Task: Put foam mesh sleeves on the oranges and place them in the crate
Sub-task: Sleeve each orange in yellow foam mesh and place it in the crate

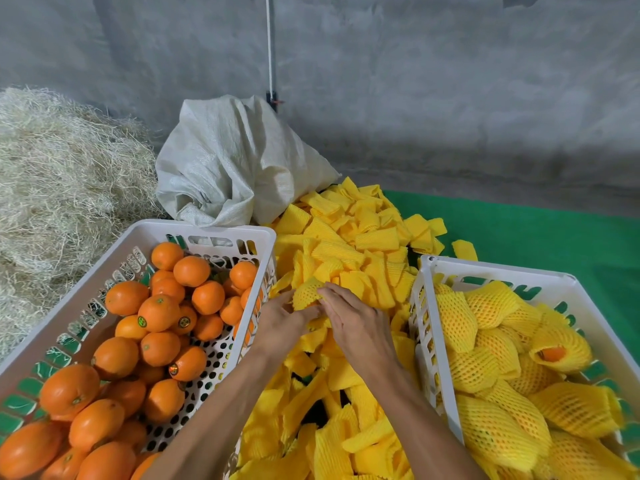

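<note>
My left hand [284, 323] and my right hand [356, 320] meet over the middle of a pile of flat yellow foam mesh sleeves [349, 251]. Between them they hold one stretched yellow mesh sleeve [307, 292]; the fingers of both hands pinch it. Whether an orange is inside that sleeve is hidden. Bare oranges [159, 311] fill the white crate on the left [221, 227]. The white crate on the right [498, 268] holds several oranges wrapped in yellow mesh sleeves [491, 434].
A white woven sack [235, 157] leans behind the sleeve pile. Pale straw [62, 174] is heaped at the far left. Green matting [540, 233] covers the surface at the right. A grey wall stands behind, with a thin white pole [269, 46] against it.
</note>
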Tool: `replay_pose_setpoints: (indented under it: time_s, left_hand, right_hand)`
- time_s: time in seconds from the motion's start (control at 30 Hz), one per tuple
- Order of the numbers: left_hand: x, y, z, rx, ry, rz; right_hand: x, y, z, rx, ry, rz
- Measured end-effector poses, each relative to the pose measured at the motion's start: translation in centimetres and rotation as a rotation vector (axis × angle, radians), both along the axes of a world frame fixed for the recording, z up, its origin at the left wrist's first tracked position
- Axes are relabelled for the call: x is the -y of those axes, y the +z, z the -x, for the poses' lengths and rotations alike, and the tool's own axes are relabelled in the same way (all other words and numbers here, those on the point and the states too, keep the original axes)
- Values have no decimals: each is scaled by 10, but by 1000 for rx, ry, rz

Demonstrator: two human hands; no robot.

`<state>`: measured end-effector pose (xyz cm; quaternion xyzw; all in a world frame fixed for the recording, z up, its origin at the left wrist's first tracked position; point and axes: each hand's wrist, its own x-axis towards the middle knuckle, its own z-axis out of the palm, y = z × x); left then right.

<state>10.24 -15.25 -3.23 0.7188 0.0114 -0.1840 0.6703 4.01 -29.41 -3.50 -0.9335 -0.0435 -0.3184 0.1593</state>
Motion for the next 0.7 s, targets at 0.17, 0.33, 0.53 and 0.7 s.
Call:
replay_pose_setpoints:
  time_s: [0.17, 0.33, 0.53, 0.7]
  left_hand:
    - [-3, 0, -3, -78, 21, 83]
    - [-10, 9, -5, 70, -124, 122]
    - [3, 23, -5, -81, -159, 300]
    - [52, 49, 4, 24, 73, 222]
  right_hand:
    - [-6, -5, 0, -41, 37, -56]
    - [-1, -4, 4, -145, 58, -463]
    - [6, -3, 4, -73, -58, -690]
    - [18, 2, -7, -118, -196, -1485]
